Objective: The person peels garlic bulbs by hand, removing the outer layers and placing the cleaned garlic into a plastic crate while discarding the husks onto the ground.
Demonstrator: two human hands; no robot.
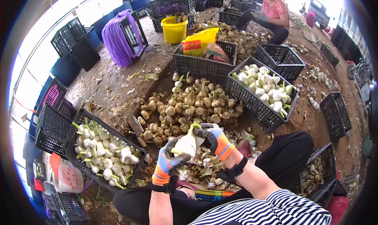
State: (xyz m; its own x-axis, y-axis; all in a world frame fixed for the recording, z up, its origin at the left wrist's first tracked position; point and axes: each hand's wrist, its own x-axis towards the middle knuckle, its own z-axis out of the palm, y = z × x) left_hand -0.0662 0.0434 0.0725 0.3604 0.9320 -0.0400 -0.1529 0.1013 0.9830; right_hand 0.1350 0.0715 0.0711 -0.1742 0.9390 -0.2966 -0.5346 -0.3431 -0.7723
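Both my hands wear striped gloves with dark palms. My left hand (pixel 170 164) closes round the lower left side of a white garlic bulb (pixel 187 145). At the bulb's upper right, by its green stem, my right hand (pixel 212 139) has its fingers closed on it. Peeled skins (pixel 204 168) lie on the ground beneath. Just beyond my hands is a heap of brown, unpeeled garlic (pixel 193 103). Clean white bulbs fill a black crate (pixel 136 170) at the left and another black crate (pixel 252 107) at the right.
A crate (pixel 204 67) with a yellow bag stands behind the heap, near a yellow bucket (pixel 174 31). Purple netting (pixel 120 40) hangs over a crate at the upper left. A person (pixel 273 16) sits at the upper right. A wooden-handled tool (pixel 136 124) lies left of the heap.
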